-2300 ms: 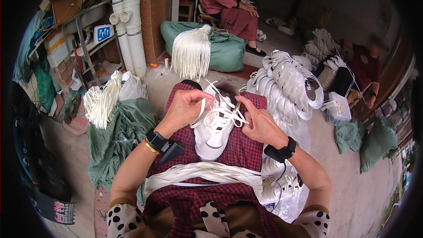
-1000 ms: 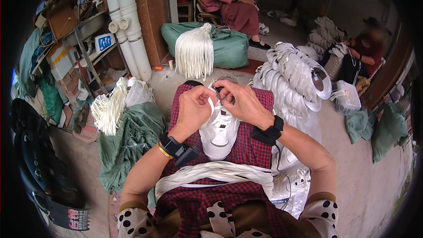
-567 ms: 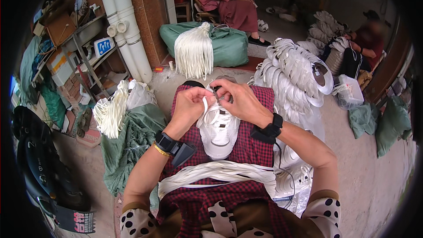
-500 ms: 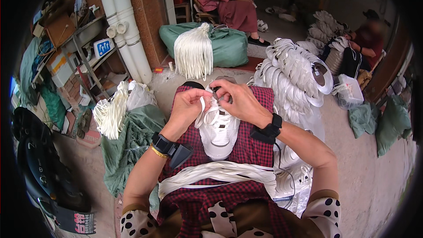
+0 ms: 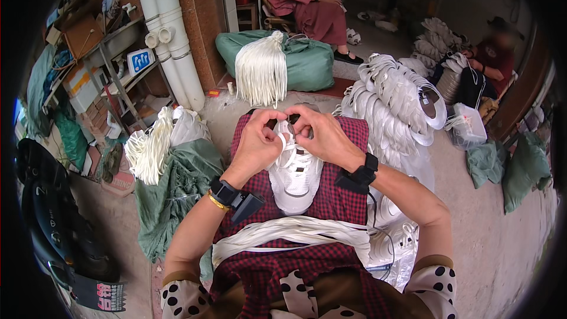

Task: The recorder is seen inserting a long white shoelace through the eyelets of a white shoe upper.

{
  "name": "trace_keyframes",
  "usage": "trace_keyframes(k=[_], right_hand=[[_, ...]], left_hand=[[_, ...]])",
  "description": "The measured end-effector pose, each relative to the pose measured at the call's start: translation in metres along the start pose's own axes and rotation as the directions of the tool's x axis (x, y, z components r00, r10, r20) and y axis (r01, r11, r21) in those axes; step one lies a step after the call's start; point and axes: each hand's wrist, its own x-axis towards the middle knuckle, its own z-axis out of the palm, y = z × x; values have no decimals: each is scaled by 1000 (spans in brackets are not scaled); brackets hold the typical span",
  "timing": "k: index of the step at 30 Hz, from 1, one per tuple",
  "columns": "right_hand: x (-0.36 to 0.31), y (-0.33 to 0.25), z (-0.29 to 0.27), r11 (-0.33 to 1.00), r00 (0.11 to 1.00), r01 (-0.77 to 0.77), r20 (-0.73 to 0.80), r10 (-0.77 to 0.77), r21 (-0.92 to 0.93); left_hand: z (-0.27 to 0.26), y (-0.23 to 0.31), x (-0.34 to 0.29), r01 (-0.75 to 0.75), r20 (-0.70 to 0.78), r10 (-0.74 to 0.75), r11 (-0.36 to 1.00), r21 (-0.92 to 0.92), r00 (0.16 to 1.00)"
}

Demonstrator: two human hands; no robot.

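Observation:
A white sneaker [image 5: 296, 182] lies on my lap over a red-and-black checked apron [image 5: 248, 168], its toe pointing toward me. A flat white shoelace [image 5: 288, 142] runs through its upper eyelets. My left hand [image 5: 260, 142] is closed in a pinch at the left side of the shoe's opening, on the lace; the fingertips partly hide it. On the opposite side, my right hand [image 5: 322, 137] has thumb and fingers closed on the shoe's upper edge. Nearer my waist, a bundle of loose white laces [image 5: 289, 236] lies across the apron.
To the right stands a tall heap of white shoes [image 5: 390, 103]. A hank of white laces [image 5: 261, 71] hangs over a green sack [image 5: 310, 65] ahead. More laces [image 5: 149, 150] rest on green cloth [image 5: 177, 195] at left. Two people sit farther back; a dark scooter [image 5: 56, 230] is at far left.
My left hand has moved up and right, onto the shoe's upper end; the lace loop it held out at the left is no longer seen there. My right hand stays at the eyelets.

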Motion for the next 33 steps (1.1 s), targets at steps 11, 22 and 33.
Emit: trace_keyframes(k=[11,22,33], right_hand=[[6,6,-39,944,991,109,-43,-129,-311],[-37,48,-86,915,976,-214,-116,184,-341],[-12,-1,-42,969,993,116,-3,-120,-219]], left_hand=[[1,13,1,-247,146,212,925,289,966],[-6,3,1,-303,200,266,934,188,943],[-8,-1,1,-230,191,217,972,49,957]])
